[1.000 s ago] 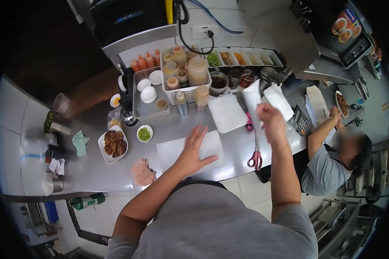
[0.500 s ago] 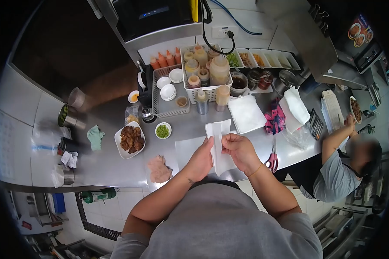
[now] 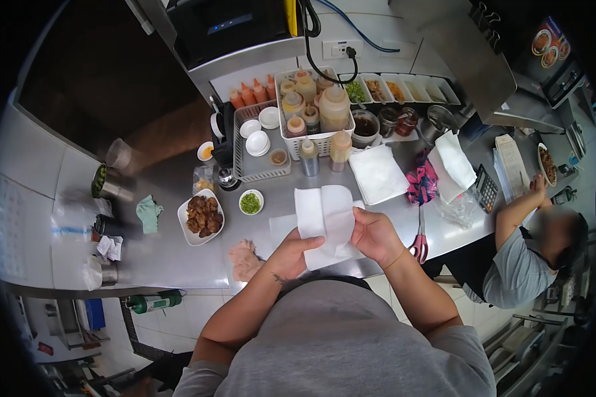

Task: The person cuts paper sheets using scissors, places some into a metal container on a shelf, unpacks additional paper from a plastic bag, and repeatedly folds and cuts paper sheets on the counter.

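Observation:
A white folded paper sheet (image 3: 326, 215) is held up between my two hands, partly opened. My left hand (image 3: 297, 253) pinches its lower left side with the thumb in front. At its right edge, my right hand (image 3: 372, 233) grips it between thumb and fingers. Beneath and behind it, another white sheet (image 3: 281, 228) lies flat on the steel counter (image 3: 159, 264). A stack of white paper (image 3: 379, 175) lies behind my right hand, and red-handled scissors (image 3: 420, 247) are to its right.
Left are a dish of browned pieces (image 3: 204, 216), a bowl of chopped greens (image 3: 250, 202) and a pink cloth (image 3: 245, 261). A basket of sauce bottles (image 3: 314, 142) stands behind. Another person (image 3: 520, 264) is at the right, near a calculator (image 3: 486, 189).
My right hand came from above the paper stack to meet my left hand. The folded paper, narrow half a second ago, is now spread wider between both hands.

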`<state>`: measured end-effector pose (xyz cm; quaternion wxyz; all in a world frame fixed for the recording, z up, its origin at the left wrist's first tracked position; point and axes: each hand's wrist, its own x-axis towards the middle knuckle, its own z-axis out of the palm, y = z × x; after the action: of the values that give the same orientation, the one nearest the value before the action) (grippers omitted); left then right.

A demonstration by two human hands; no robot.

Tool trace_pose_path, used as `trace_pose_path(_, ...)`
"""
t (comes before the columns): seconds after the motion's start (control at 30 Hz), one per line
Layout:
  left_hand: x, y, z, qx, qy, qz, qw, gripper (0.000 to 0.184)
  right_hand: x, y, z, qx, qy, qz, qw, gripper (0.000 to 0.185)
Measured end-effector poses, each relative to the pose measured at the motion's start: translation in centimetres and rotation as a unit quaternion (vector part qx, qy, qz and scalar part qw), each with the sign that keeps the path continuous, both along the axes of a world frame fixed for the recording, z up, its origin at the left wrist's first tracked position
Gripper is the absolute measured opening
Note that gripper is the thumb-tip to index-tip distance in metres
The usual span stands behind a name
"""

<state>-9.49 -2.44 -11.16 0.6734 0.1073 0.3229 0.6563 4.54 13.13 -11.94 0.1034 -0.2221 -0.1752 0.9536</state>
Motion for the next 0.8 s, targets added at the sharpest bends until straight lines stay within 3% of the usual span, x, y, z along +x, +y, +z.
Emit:
trace_pose_path(0.07,-0.2,-0.3,-0.1,-0.016,-0.033,0.016,0.999,0.058,-0.2,-0.3,-0.6,-0.029,-0.027,-0.041,0.998,0.033)
trace_pose_path(0.17,-0.6,-0.6,-1.0,-0.04,0.02,0.026,0.999,0.049,0.1,-0.5,-1.2,-0.067,-0.033,-0.028,0.997,0.036)
trace_pose_path(0.27,-1.6,-1.5,-2.6,-0.16,0.12,0.063,0.978,0.034,1.3,0.9,-2.8,-0.009,-0.032,-0.027,0.999,0.036)
trace_pose_path(0.37,-3.0,-3.7,-5.7,-0.219,0.227,0.081,0.945,0.027,3.3,3.3,-5.5,0.099,-0.128,-0.037,0.986,0.035)
trace_pose_path(0.47,-3.8,-5.3,-9.5,-0.266,0.293,0.069,0.916,0.027,4.8,4.6,-11.2,0.251,-0.236,-0.023,0.939,0.035)
trace_pose_path(0.5,-3.8,-5.5,-10.7,-0.275,0.295,0.063,0.913,0.027,5.1,4.4,-11.8,0.248,-0.247,-0.036,0.936,0.037)
trace_pose_path(0.67,-3.9,-6.1,-12.7,-0.275,0.303,0.069,0.91,0.026,3.8,2.0,-8.1,0.285,-0.3,-0.082,0.907,0.046)
trace_pose_path(0.8,-3.7,-6.4,-13.3,-0.292,0.344,0.101,0.887,0.022,3.6,1.7,-11.5,0.519,-0.336,-0.081,0.782,0.051)
